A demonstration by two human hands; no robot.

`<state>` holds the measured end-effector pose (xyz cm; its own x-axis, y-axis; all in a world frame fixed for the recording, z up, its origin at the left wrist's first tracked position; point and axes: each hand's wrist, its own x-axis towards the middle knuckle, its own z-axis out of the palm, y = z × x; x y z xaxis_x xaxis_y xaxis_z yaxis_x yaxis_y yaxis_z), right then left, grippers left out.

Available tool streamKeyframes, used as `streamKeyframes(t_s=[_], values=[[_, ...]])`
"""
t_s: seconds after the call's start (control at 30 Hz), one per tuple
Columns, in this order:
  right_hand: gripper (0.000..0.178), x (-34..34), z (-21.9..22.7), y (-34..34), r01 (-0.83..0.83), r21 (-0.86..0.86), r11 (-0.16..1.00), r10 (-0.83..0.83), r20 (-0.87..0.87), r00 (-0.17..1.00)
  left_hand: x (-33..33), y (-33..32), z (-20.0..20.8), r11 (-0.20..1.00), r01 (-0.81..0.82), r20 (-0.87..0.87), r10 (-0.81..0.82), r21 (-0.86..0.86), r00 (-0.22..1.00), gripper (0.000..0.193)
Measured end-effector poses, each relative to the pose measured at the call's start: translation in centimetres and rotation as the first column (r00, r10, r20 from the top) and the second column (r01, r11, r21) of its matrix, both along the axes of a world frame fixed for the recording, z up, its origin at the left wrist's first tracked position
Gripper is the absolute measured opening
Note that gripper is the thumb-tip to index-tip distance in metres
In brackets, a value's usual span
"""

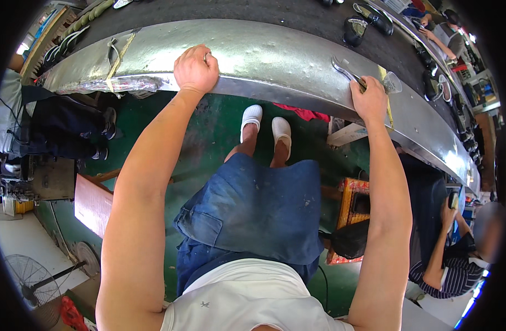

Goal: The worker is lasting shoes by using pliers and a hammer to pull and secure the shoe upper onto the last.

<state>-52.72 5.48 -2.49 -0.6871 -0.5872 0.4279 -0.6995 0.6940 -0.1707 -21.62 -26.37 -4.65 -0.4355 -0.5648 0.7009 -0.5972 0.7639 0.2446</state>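
Note:
My left hand [196, 69] is closed at the front edge of the shiny metal bench ledge [264, 55]. A small bit of something shows by its thumb, too little to name. Farther right along the same ledge, my right hand [370, 100] is wrapped around the handle of a curved metal hand tool [344, 70]. The tool's bent, bright head points away to the left, over the metal. Just beside this hand is a clear plastic cup [393, 83].
Beyond the ledge runs a dark conveyor belt [231, 12] carrying black shoes [354, 30]. A plier-like tool [110, 48] lies at the ledge's left. People stand left and work at right. A fan [29, 287] is at lower left; an orange-edged stool [349, 207] sits right of my legs.

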Motion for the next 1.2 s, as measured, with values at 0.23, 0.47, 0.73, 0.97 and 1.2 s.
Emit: streamKeyframes(t_s=[0.23, 0.47, 0.73, 0.97, 1.2], values=[[0.046, 0.0, 0.1, -0.1, -0.002, -0.006, 1.000, 0.002, 0.003, 1.000, -0.1, -0.1, -0.2, 0.999, 0.016, -0.049, -0.018, -0.036, 0.999, 0.020], [0.047, 0.2, 0.1, 0.1, 0.013, -0.007, 1.000, -0.013, 0.023, 1.000, -0.1, 0.0, -0.2, 0.999, 0.019, -0.052, -0.021, -0.048, 0.998, 0.020], [0.047, 0.1, 0.2, 0.0, -0.018, -0.020, 1.000, 0.018, -0.010, 1.000, 0.1, -0.3, -0.5, 0.997, 0.026, -0.066, -0.031, -0.071, 0.997, 0.019], [0.044, 0.1, -0.1, 0.9, -0.099, -0.001, 0.995, 0.099, -0.034, 0.995, 0.4, -0.1, 0.0, 0.996, 0.082, 0.014, -0.082, -0.043, 0.997, 0.020], [0.050, -0.3, 0.2, 1.5, -0.180, 0.050, 0.982, 0.182, -0.034, 0.983, 0.8, 0.9, 1.1, 0.989, 0.145, 0.095, -0.145, 0.002, 0.985, 0.022]])
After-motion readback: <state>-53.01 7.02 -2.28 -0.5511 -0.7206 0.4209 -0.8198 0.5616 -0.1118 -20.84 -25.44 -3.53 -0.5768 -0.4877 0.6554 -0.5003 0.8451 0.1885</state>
